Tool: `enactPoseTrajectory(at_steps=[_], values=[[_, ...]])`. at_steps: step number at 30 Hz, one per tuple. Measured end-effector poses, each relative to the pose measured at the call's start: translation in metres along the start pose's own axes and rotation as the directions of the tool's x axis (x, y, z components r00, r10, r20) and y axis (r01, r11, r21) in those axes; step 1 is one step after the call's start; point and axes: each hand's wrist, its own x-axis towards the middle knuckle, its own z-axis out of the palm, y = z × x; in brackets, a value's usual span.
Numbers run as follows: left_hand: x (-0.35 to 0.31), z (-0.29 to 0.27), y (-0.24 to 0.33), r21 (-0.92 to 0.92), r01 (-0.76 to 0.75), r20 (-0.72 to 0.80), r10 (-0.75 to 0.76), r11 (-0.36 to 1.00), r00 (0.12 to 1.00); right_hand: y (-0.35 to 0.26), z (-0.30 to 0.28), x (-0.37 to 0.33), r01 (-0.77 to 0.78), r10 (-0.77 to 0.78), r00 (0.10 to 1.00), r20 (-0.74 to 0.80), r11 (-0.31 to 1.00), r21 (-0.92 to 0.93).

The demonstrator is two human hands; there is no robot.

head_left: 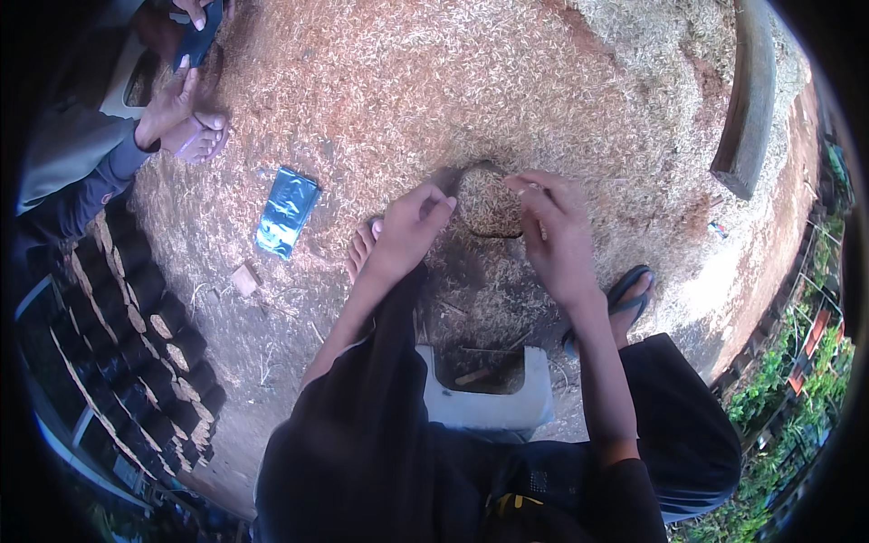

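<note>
Between my two hands is a black plastic bag [490, 166], its round mouth spread wide. Pale husks show inside the dark rim. At the rim's left side my left hand [407, 231] is closed, thumb against fingers, pinching the edge. My right hand [555, 237] grips the opposite edge with bent fingers. The lower part of the bag is hard to make out against the husks. A folded, shiny blue-black plastic packet [288, 213] lies on the ground to the left of my left hand.
Husks [389, 81] cover the ground ahead. A wooden beam [748, 109] lies at the far right. Filled black bags [136, 335] stand in rows on the left. Another person's hand [170, 107] is near a dark flat item [199, 36]. A pale stool [489, 407] is below me.
</note>
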Motion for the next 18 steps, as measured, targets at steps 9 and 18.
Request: enactPoseTrajectory(at_steps=[9,18], values=[[0.007,-0.025,-0.007,-0.269,0.108,-0.061,-0.129,0.957,0.990,0.108,-0.020,-0.022,-0.299,0.300,0.924,0.237,0.953,-0.043],[-0.020,-0.001,-0.024,-0.219,0.193,0.104,-0.174,0.956,0.979,0.128,0.035,0.059,-0.774,0.533,0.479,0.697,-0.119,0.622]])
